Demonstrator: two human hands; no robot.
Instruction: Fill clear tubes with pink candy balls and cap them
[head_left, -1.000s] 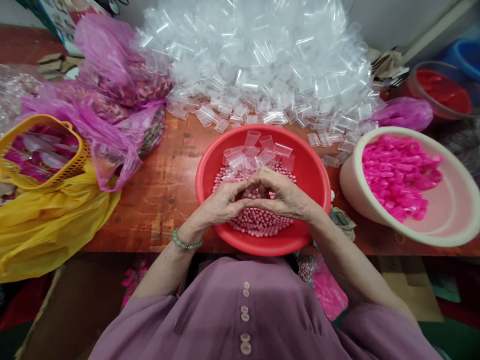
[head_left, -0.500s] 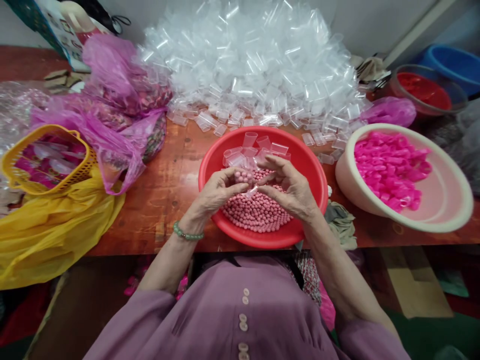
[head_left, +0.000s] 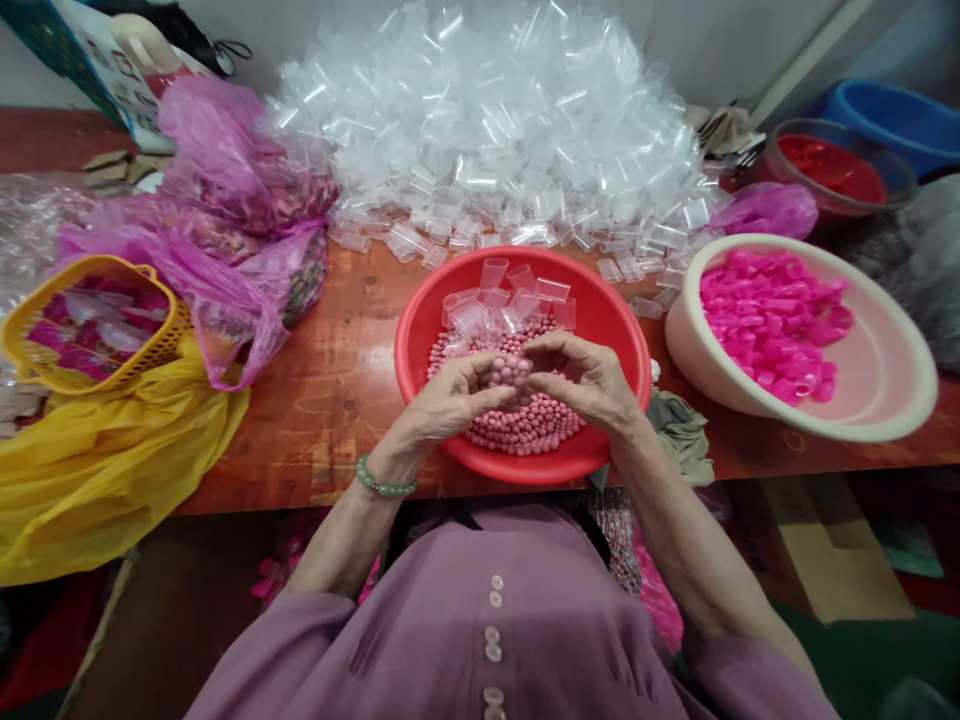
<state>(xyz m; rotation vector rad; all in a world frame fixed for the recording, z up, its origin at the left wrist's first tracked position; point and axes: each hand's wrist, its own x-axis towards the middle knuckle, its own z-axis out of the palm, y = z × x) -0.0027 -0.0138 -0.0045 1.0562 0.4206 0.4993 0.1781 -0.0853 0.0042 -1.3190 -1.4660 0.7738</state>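
Over the red basin (head_left: pixel 409 335), a short clear plastic tube filled with pink beads (head_left: pixel 510 371) is held between my two hands. My left hand (head_left: pixel 450 398), with a green bead bracelet (head_left: pixel 384 486) on its wrist, pinches the tube's left side between thumb and fingers. At the tube's right end, the thumb and fingertips of my right hand (head_left: pixel 589 378) close on its edge. Loose pink beads (head_left: pixel 521 428) lie in the basin below my hands. Several clear tubes (head_left: pixel 487 303) rest on the beads toward the basin's back.
A large heap of clear tubes (head_left: pixel 487 120) covers the table's back. On the right stands a cream basin (head_left: pixel 892 350) with bright pink plastic pieces (head_left: pixel 776 315). To the left are a yellow basket (head_left: pixel 176 330), pink plastic bags (head_left: pixel 225 290) and a yellow bag (head_left: pixel 112 470).
The bead-filled tube and my left hand have moved right and slightly toward me. My right hand has lowered, its fingers now drawn together at the tube's end.
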